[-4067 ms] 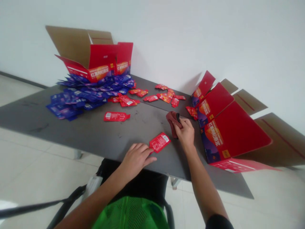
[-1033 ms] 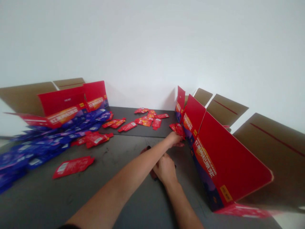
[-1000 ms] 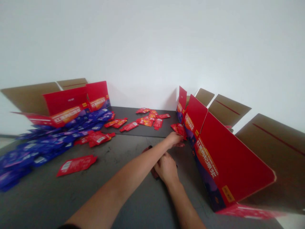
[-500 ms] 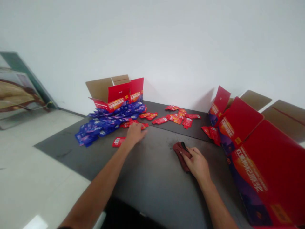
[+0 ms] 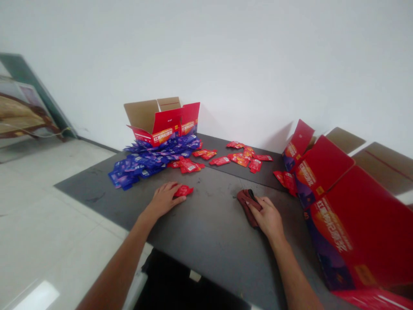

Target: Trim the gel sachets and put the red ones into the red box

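Note:
My left hand (image 5: 164, 198) is low over the dark tabletop, its fingers and thumb closed about a small red sachet (image 5: 183, 190) whose near part they cover. To the right, my right hand (image 5: 268, 215) grips a folded brown cloth (image 5: 248, 207) that rests against the table. Beyond my left hand lies a loose group of red sachets (image 5: 189, 165), beside a spread-out heap of blue-purple sachets (image 5: 142, 161). More red sachets (image 5: 240, 159) are scattered toward the wall.
An open red carton (image 5: 166, 137) with raised flaps stands at the back left. Large red and purple cartons (image 5: 335, 224) line the right side of the table (image 5: 213, 241), with a few red sachets (image 5: 286, 181) against them. A wooden-framed couch (image 5: 24, 116) is at far left.
My left hand has drawn back from the group of red sachets to the single one nearer me and closed on it. My right hand stays nearly in place with the cloth.

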`<state>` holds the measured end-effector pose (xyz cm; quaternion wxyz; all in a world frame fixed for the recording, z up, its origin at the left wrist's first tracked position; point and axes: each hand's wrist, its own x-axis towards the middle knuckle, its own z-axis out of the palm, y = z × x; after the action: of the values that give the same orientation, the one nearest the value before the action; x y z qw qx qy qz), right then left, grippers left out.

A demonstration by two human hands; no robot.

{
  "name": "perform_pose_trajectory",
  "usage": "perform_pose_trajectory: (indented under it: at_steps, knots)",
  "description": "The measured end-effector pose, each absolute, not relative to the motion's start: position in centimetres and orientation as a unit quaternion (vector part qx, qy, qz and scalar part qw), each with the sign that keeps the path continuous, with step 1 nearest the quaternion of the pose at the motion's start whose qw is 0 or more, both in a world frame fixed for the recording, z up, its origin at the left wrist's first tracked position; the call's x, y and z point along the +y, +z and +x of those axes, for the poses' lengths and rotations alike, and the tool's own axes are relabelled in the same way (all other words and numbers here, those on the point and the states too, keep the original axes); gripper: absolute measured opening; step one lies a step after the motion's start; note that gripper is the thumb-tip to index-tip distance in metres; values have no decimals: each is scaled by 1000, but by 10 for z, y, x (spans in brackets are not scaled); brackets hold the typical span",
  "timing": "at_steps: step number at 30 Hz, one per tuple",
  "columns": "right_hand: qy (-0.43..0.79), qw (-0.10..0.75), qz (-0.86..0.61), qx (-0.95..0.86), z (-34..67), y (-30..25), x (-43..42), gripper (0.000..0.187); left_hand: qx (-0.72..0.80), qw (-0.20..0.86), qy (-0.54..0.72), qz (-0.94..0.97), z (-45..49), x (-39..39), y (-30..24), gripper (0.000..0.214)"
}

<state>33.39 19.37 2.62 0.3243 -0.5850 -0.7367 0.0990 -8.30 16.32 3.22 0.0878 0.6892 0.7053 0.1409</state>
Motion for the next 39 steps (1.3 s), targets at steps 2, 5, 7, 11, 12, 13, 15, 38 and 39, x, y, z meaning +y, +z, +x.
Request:
perform_pose_trajectory:
  at_steps: [2, 5, 7, 11, 12, 13, 15, 38, 39]
  knots:
    - [101, 329, -579, -739, 333, 28, 193, 43, 674, 96, 150, 717, -72, 151, 31, 60]
    - [102, 335, -574, -740, 331, 32, 191, 44, 599, 122, 182, 770, -46, 125, 30, 61]
    - [105, 339, -570, -741, 330, 35, 189, 43, 542, 157, 189, 804, -26, 108, 31, 61]
    - [103, 342, -567, -742, 329, 38, 186, 41, 444, 250, 162, 845, 8, 91, 41, 55]
    - [102, 339, -569, -742, 329, 38, 185, 41, 430, 266, 154, 849, 13, 90, 44, 55]
    - [100, 338, -572, -741, 328, 38, 185, 40, 421, 276, 147, 851, 18, 90, 47, 56]
    - [97, 333, -580, -737, 328, 37, 184, 41, 421, 275, 146, 852, 25, 89, 51, 59]
    - [90, 351, -593, -719, 329, 34, 166, 35, 467, 74, 227, 851, 40, 6, 40, 35]
    - [89, 354, -592, -719, 329, 33, 166, 35, 465, 72, 223, 854, 40, 2, 37, 38]
